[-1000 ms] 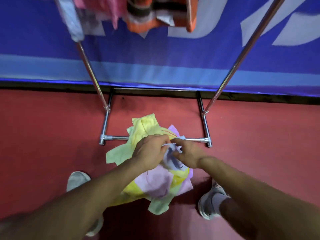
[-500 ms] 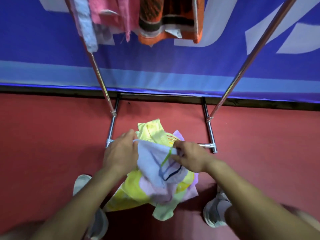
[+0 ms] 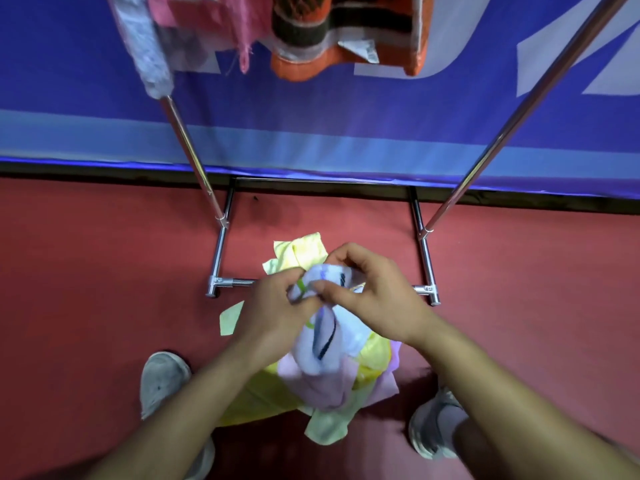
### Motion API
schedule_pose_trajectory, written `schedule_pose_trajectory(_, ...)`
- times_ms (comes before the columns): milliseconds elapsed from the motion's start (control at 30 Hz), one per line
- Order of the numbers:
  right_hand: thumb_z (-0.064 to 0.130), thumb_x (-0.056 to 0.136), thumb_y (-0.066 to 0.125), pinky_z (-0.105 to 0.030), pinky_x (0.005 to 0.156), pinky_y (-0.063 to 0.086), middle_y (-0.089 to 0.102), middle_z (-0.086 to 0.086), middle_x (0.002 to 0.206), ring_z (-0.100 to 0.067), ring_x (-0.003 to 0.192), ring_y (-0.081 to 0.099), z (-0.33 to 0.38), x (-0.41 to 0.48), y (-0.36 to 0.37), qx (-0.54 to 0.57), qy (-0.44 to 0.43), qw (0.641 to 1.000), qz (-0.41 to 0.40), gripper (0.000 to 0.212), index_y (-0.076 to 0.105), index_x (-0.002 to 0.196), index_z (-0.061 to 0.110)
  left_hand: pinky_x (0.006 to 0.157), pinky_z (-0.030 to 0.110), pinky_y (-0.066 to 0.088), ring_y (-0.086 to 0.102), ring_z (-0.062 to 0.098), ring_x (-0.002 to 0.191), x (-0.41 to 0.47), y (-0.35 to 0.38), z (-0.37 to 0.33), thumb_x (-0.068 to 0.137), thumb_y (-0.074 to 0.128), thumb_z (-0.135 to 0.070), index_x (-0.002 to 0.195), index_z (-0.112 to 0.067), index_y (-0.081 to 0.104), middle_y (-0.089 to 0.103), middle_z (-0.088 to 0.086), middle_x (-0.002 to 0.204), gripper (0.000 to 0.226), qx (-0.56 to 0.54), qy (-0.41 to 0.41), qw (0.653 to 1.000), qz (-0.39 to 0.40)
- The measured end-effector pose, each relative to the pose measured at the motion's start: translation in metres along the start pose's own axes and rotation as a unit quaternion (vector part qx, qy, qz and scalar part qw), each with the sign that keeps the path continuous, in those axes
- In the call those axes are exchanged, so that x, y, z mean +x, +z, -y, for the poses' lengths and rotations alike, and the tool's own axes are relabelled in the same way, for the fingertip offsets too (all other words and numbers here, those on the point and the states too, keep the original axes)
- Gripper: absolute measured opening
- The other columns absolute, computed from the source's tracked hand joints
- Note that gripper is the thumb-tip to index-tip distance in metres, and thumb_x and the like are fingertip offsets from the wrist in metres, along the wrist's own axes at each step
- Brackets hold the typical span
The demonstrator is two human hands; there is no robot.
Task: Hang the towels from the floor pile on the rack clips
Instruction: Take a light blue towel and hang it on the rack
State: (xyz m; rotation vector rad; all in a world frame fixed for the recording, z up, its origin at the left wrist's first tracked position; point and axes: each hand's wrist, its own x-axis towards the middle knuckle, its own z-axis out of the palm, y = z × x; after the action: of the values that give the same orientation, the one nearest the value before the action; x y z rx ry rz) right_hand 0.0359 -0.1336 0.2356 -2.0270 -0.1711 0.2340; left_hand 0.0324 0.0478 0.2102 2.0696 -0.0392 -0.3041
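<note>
We're gripping the white towel [image 3: 325, 348] by its bunched top edge, left hand [image 3: 277, 306] and right hand [image 3: 374, 299] both pinching. It's hanging lengthwise onto the floor pile [image 3: 256, 400], with the rack [image 3: 193, 157] rising straight ahead and its clips out of view.

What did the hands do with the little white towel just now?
The left hand and right hand lifted the white towel by its top edge from the pile, spread that edge apart, then brought it together again. They now pinch it bunched, with its tail hanging down over the pile. The pile on the floor, the rack and the orange towel hanging above stayed put.
</note>
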Motion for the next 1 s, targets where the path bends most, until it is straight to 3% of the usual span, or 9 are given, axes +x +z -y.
schedule_pose_trajectory(100,0.036,0.091,0.073,-0.032,0.091,0.048,0.065,0.017,0.096,-0.012,0.099,0.06,-0.007,-0.004,-0.004,-0.013,0.014,0.999,0.038,0.017,0.068,0.102,0.025,0.061,0.038,0.044,0.047,0.009,0.065,0.006,-0.016,-0.007,0.079,0.062,-0.038,0.077,-0.011,0.061,0.053,0.005,0.066,0.027,-0.067,0.044,0.997,0.006)
schedule_pose_trajectory(267,0.02,0.094,0.071,-0.017,0.086,0.043,0.065,0.018,0.094,-0.005,0.1,0.059,-0.013,-0.009,-0.002,0.017,-0.002,1.0,0.009,0.005,0.071,0.099,0.022,0.086,0.063,0.048,0.062,0.038,0.089,0.007,-0.021,-0.01,0.087,0.063,-0.033,0.101,-0.005,0.067,0.064,0.029,0.099,0.033,-0.155,0.073,0.983,0.065)
schedule_pose_trajectory(400,0.02,0.093,0.067,-0.037,0.086,0.053,0.074,0.0,0.093,-0.02,0.092,0.068,-0.016,-0.006,-0.002,0.028,0.007,1.0,0.002,0.01,0.069,0.097,0.011,0.076,0.044,0.056,0.065,0.018,0.078,0.002,-0.019,-0.018,0.071,0.073,-0.037,0.108,-0.036,0.06,0.069,-0.004,0.085,0.039,-0.043,0.061,0.996,0.038)
schedule_pose_trajectory(500,0.01,0.089,0.071,-0.03,0.074,0.048,0.068,-0.009,0.081,-0.012,0.074,0.059,-0.014,-0.01,0.0,0.019,0.005,1.0,0.018,0.008,0.064,0.086,0.01,0.069,0.033,0.054,0.063,0.015,0.07,0.0,-0.014,-0.021,0.065,0.073,-0.04,0.1,-0.045,0.067,0.07,-0.01,0.075,0.036,-0.03,0.045,0.997,0.052)
schedule_pose_trajectory(600,0.013,0.087,0.076,-0.028,0.068,0.041,0.061,-0.007,0.073,-0.007,0.068,0.047,-0.012,-0.009,-0.001,0.017,0.001,1.0,0.005,0.012,0.064,0.084,0.01,0.068,0.042,0.055,0.065,0.023,0.07,0.004,-0.012,-0.018,0.076,0.071,-0.036,0.087,-0.031,0.074,0.07,-0.004,0.073,0.013,-0.04,0.056,0.997,0.027)
schedule_pose_trajectory(667,0.021,0.087,0.079,-0.031,0.068,0.041,0.061,-0.005,0.071,-0.008,0.068,0.047,-0.012,-0.007,-0.004,0.031,0.011,0.999,0.003,0.015,0.067,0.083,0.013,0.066,0.038,0.051,0.06,0.015,0.067,0.008,-0.015,-0.016,0.083,0.07,-0.038,0.078,-0.018,0.072,0.065,-0.006,0.072,0.021,-0.033,0.075,0.996,-0.025)
schedule_pose_trajectory(767,0.032,0.087,0.079,-0.028,0.08,0.041,0.064,0.012,0.072,-0.009,0.08,0.051,-0.015,-0.006,-0.008,-0.023,0.018,1.0,0.01,0.017,0.07,0.076,0.021,0.079,0.04,0.057,0.07,0.013,0.084,0.01,-0.017,-0.018,0.086,0.069,-0.034,0.086,-0.019,0.077,0.071,-0.008,0.088,0.017,-0.061,0.077,0.993,-0.062)
schedule_pose_trajectory(833,0.035,0.087,0.078,-0.025,0.092,0.037,0.065,0.016,0.082,-0.008,0.093,0.052,-0.016,-0.007,-0.008,-0.058,0.022,0.998,0.014,0.015,0.07,0.078,0.024,0.078,0.045,0.059,0.073,0.02,0.082,0.011,-0.018,-0.018,0.089,0.07,-0.031,0.087,-0.019,0.077,0.076,-0.004,0.082,0.014,-0.095,0.059,0.991,-0.066)
schedule_pose_trajectory(1000,0.036,0.089,0.075,-0.025,0.085,0.041,0.065,-0.005,0.081,-0.014,0.085,0.05,-0.019,-0.01,-0.006,-0.114,0.026,0.991,0.065,0.03,0.063,0.081,0.01,0.065,0.019,0.051,0.064,0.002,0.068,0.014,-0.024,-0.031,0.094,0.069,-0.017,0.086,-0.012,0.074,0.075,-0.001,0.078,0.011,-0.132,0.08,0.975,-0.162)
